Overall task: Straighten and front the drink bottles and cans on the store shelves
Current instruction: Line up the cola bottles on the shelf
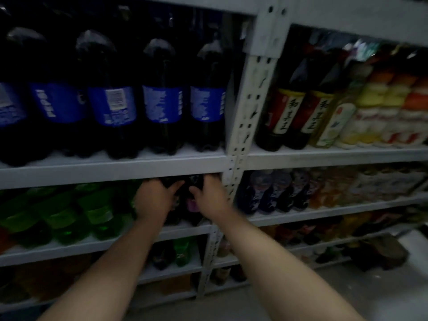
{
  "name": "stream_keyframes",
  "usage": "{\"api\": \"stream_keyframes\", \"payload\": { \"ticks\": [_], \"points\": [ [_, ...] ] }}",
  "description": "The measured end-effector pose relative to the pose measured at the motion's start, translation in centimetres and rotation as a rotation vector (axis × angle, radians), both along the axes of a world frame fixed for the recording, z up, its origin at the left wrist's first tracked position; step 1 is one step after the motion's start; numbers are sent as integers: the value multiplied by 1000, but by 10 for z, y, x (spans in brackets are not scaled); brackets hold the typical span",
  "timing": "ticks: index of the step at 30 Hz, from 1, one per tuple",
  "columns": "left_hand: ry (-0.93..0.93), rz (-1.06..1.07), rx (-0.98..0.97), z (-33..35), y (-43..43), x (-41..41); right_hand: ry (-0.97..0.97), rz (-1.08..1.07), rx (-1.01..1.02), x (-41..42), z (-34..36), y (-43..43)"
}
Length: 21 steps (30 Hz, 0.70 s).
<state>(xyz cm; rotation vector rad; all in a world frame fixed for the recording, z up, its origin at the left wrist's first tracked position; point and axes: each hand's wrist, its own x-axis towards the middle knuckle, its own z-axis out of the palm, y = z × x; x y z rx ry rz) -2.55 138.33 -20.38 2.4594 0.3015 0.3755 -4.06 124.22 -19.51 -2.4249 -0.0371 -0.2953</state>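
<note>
Under the Pepsi bottles (pixel 162 105), at 6 o'clock from them, both hands reach into the right end of the second shelf (pixel 69 249), where the dark bottles (pixel 185 193) stand. The left hand (pixel 154 200) has its fingers curled over the shoulder of one dark bottle. The right hand (pixel 208 196), at its 3 o'clock, curls round the bottle next to it, though blur hides how the fingertips sit. The post (pixel 243 135) is close at the right hand's 3 o'clock, and the green bottles (pixel 92 212) stand at the left hand's 9 o'clock.

This looks like pulling the pair forward. It would go best with a grip on the shoulders rather than the caps, with both bottles kept upright and slid together to the shelf lip, then twisted until the labels face out. Headroom looks tight, so knuckles should stay low, and the left elbow should stay clear of the green bottles
</note>
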Motion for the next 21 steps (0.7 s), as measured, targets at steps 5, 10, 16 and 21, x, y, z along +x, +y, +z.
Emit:
{"api": "stream_keyframes", "payload": {
  "ticks": [5, 10, 16, 21],
  "points": [
    [-69, -28, -25, -10, 10, 11, -14, -125, -92, 0, -5, 11],
    [-63, -110, -77, -8, 18, 9, -49, -151, -8, 3, -6, 15],
    [75, -338, -255, -6, 40, 15, 161, 81, 302, 8, 3, -2],
    [-25, -257, -165, -6, 31, 9, 79, 54, 248, 9, 2, 0]
  ]
}}
